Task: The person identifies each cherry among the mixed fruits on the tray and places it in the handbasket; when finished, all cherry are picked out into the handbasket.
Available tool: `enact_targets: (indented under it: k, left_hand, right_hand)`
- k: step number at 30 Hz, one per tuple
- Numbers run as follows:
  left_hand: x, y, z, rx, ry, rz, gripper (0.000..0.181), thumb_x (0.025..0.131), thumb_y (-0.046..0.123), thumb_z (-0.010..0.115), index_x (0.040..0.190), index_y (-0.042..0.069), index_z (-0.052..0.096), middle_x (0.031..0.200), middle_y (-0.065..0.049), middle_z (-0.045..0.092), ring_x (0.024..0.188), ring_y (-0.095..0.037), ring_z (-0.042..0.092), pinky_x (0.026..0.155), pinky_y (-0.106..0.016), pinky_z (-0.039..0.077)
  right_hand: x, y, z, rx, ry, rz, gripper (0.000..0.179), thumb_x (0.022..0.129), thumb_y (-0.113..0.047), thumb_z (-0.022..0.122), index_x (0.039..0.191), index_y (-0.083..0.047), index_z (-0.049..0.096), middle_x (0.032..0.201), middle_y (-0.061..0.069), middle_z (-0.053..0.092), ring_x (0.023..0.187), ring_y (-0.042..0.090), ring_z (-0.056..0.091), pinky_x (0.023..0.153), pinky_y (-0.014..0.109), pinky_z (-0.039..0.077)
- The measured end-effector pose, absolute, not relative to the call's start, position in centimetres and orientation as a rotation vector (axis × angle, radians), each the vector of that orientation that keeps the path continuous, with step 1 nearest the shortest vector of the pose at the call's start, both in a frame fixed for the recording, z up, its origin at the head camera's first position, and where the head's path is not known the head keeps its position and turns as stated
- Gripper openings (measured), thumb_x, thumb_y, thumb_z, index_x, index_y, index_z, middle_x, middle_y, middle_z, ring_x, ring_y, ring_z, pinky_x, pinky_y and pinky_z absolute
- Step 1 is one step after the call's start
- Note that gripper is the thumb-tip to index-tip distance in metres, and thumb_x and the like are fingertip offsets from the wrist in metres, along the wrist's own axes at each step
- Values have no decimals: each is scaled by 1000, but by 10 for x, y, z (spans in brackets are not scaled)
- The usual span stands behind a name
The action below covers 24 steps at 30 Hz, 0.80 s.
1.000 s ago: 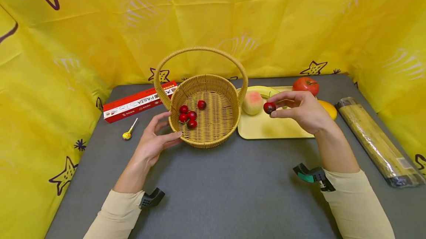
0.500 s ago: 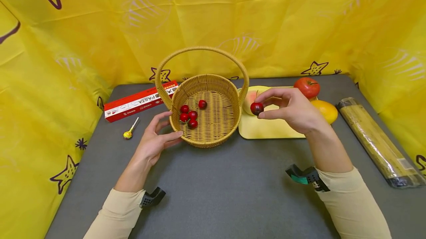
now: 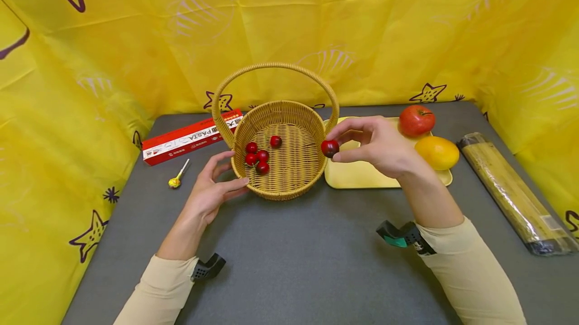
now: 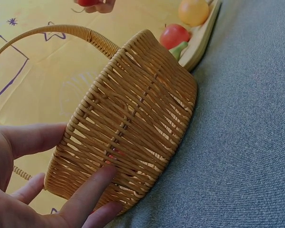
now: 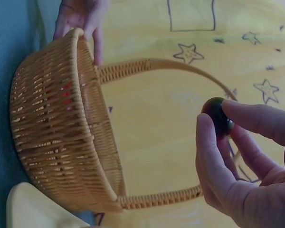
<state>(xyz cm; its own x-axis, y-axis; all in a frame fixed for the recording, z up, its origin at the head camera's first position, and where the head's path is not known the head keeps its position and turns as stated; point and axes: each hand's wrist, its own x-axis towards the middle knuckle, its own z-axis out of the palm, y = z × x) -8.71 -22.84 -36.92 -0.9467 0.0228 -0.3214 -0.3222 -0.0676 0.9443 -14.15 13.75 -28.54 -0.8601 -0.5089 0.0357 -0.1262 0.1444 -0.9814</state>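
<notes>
A round wicker basket [image 3: 296, 164] with a tall arched handle stands mid-table, several red cherries [image 3: 262, 155] inside toward its left. At its left front, my left hand [image 3: 211, 192] holds the rim, thumb and forefinger at the edge. Other fingers [image 4: 92, 190] lie against the woven outer wall in the left wrist view. My right hand [image 3: 380, 146] pinches one dark red cherry [image 3: 329, 148] between thumb and fingertips, overlapping the basket's right rim in the head view. In the right wrist view this cherry [image 5: 217, 116] is held up beside the handle.
A cream tray [image 3: 362, 177] sits right of the basket, with an apple [image 3: 416, 120] and a yellow mango [image 3: 437, 152]. Farther right lies a plastic-wrapped roll [image 3: 513, 192]. A red pasta box [image 3: 190, 139] and a lollipop [image 3: 177, 177] are on the left.
My right hand has carried the cherry leftward from over the tray to the basket's right rim. The hand now covers the peach and banana. My left hand stays on the basket.
</notes>
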Motion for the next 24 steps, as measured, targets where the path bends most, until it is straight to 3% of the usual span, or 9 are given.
enact_targets:
  k: [9,24]
  left_hand:
    - [-87,-228,-369,-327,1971,2103,78,94,-4,73,158,17,35,158,-20,33,103,-26,75,95,-45,62]
    - [-88,-228,-370,-324,1962,2123,77,93,-4,74,157,18,36,158,-19,33,104,-26,74,95,-44,62]
  right_hand:
    - [-147,124,-282,-634,2128,-1727,30,83,1,84,111,-1,74,111,9,72,106,31,66,88,33,60]
    - [-160,88,-279,-612,2107,-1744,32,79,7,85,108,-3,75,103,10,71,96,29,67,83,31,58]
